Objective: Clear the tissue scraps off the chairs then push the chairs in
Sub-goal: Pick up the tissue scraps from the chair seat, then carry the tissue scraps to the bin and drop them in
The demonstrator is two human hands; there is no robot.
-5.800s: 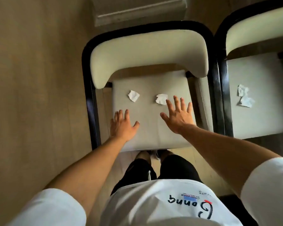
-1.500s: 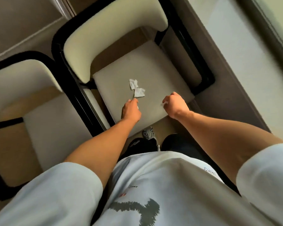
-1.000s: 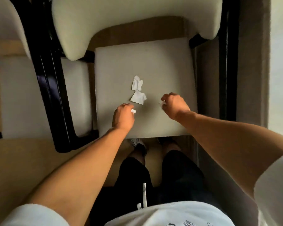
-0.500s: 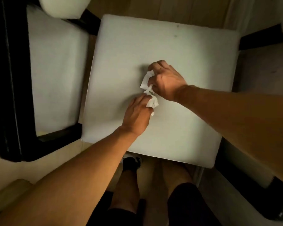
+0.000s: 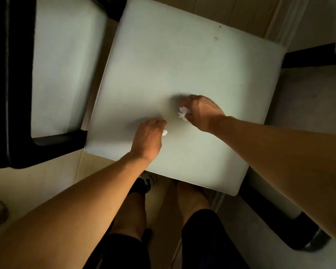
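— What filled the view?

— A pale seat (image 5: 182, 55), seen from above, with a second seat (image 5: 66, 55) just beside it on the left inside a black frame (image 5: 12, 94). Wood floor (image 5: 37, 191) showed below.

— And the hands?

— Both were over the near seat. The left hand (image 5: 146, 138) was curled, its fingers pinching a small scrap (image 5: 164, 132) at the tips. The right hand (image 5: 202, 112) was closed over a bigger crumpled scrap (image 5: 183, 113), fingers pressed around it.

— Were the scraps touching the seat?

— I couldn't tell; both were in the hands, near each other but apart.
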